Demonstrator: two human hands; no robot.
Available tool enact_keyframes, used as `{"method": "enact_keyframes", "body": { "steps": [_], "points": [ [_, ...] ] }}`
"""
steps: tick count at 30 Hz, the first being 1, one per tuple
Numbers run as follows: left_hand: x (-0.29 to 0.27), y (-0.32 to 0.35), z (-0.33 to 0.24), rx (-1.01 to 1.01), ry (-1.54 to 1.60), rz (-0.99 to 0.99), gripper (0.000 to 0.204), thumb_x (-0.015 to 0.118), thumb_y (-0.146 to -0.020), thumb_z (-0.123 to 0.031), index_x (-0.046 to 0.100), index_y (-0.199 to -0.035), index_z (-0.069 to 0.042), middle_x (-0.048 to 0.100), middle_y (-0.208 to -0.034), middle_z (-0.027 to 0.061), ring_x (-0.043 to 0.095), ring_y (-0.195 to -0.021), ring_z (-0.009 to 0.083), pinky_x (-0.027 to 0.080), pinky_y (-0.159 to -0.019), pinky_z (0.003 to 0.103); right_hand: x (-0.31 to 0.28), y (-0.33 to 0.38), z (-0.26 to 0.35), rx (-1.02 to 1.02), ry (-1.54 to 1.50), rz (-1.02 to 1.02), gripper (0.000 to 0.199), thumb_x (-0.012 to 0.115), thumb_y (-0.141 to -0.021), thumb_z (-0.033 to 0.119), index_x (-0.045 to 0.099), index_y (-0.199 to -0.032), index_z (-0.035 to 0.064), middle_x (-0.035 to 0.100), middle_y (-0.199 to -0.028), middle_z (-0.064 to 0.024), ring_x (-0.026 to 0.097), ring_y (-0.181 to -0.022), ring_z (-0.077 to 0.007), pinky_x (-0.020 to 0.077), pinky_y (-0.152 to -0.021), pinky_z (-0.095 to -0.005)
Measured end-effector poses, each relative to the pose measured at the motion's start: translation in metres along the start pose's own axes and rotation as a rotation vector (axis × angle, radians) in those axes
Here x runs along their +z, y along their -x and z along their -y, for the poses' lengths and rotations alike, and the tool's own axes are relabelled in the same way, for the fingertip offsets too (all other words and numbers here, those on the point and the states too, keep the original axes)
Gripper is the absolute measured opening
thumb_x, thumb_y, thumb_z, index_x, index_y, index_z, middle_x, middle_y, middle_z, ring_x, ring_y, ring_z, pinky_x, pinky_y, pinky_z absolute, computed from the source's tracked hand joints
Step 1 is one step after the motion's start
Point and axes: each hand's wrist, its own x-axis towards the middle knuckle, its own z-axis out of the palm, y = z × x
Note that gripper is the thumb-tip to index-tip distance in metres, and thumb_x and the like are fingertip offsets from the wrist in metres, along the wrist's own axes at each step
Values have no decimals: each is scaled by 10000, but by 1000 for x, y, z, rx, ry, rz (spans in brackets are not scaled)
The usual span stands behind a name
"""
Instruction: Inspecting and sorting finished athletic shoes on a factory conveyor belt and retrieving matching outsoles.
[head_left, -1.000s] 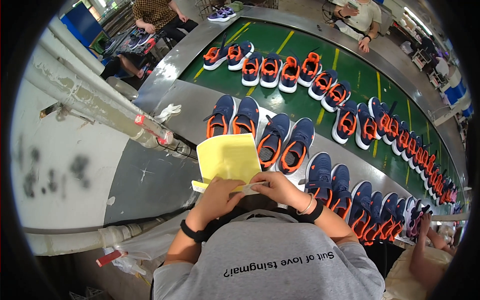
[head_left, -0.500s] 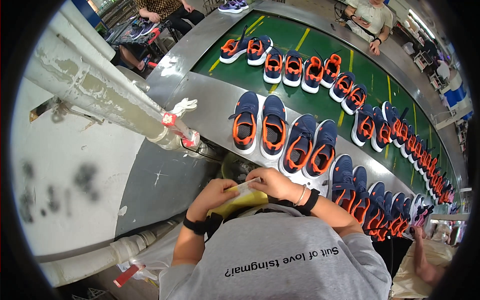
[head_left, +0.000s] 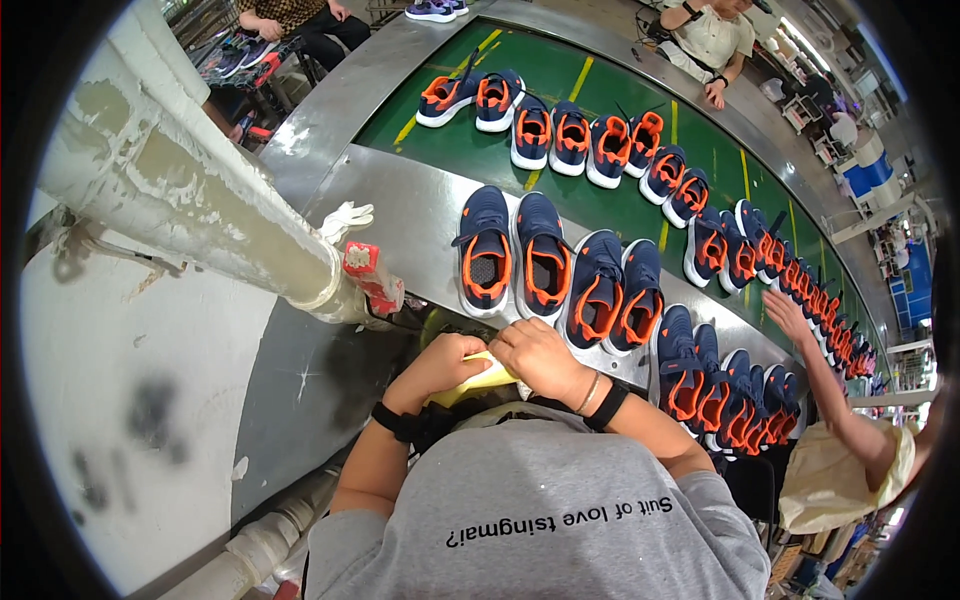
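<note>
left hand fingers curled gripping yellow paper | right hand fingers pinching it, wrists bent inward

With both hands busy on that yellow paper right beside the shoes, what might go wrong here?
The yellow paper is bunched between the left hand and right hand, so it may crease or tear. The nearest shoes sit close by at the metal ledge; an elbow might knock them out of line.

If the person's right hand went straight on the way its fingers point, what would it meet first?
The right hand points left across the yellow paper, so it would likely meet the left hand first; they look nearly touching.
</note>
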Motion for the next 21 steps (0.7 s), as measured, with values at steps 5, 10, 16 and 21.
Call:
{"method": "enact_keyframes", "body": {
  "steps": [5,10,16,21],
  "points": [
    [-3,-1,18,-64,165,103,182,612,-814,-138,601,-865,37,591,-705,15,478,-656,51,410,-600,235,4,-1,7,-56,102,-28,120,524,-710,136,584,-809,104,495,-740,-21,505,-752,-169,389,-666,-289],
    [-8,1,24,-101,232,129,184,615,-819,-140,603,-881,32,581,-733,-3,473,-688,43,411,-626,222,10,-3,10,-83,126,-70,124,527,-705,149,583,-807,105,483,-728,-15,497,-738,-162,383,-657,-279],
    [-6,1,22,-206,385,135,200,611,-822,-152,612,-924,20,593,-757,-6,496,-712,49,416,-652,213,11,2,2,-49,-2,-58,103,545,-722,142,590,-804,99,503,-765,-22,504,-774,-186,406,-683,-295],
    [-10,8,31,-260,66,51,170,613,-796,-145,640,-872,5,612,-762,33,552,-731,108,439,-685,259,-4,-13,0,173,-440,-153,49,607,-743,89,608,-790,76,565,-923,-71,525,-892,-247,442,-772,-350]
  ]
}}
